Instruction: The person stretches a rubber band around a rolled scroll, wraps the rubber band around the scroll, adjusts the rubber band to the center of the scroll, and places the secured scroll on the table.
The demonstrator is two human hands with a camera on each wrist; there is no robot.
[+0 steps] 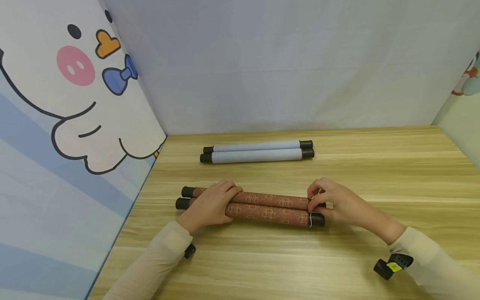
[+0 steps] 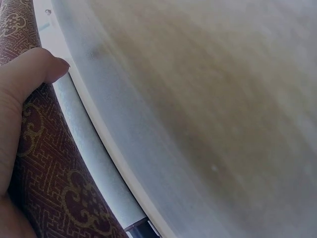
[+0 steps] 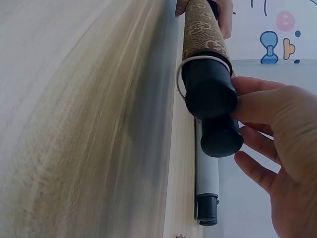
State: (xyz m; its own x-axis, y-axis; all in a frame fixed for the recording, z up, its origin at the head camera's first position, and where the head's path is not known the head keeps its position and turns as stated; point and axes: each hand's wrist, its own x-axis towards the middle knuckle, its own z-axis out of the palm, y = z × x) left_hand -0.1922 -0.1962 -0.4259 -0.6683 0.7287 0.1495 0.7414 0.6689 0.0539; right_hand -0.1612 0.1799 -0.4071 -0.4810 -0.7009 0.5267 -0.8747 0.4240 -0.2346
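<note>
**Two hands on the maroon rolls**

Twelve o'clock here is the far side from the person. The fingers of the left hand (image 1: 211,204) are bent over the two maroon rolls (image 1: 268,213) and hold them, left of their middle. The fingers of the right hand (image 1: 335,202) are bent at the three o'clock end, and they touch the black caps (image 1: 317,220) there; whether they also pinch the white cord (image 1: 310,221), I cannot tell. This cord goes around the near roll, just beside its cap.

The maroon rolls carry golden flower patterns. They lie side by side on the wooden tabletop (image 1: 232,266), one end toward nine o'clock, the other toward three and turned slightly nearer to the person.

At twelve o'clock from them, well apart, lie two grey-blue rolls (image 1: 256,156), also black at the ends. Below the right hand, toward five o'clock, a black wrist device (image 1: 384,268) sits at the cream sleeve (image 1: 423,246). Farther out, a cartoon-printed panel (image 1: 123,116) stands at ten o'clock and a pale backdrop (image 1: 285,62) at twelve.
</note>
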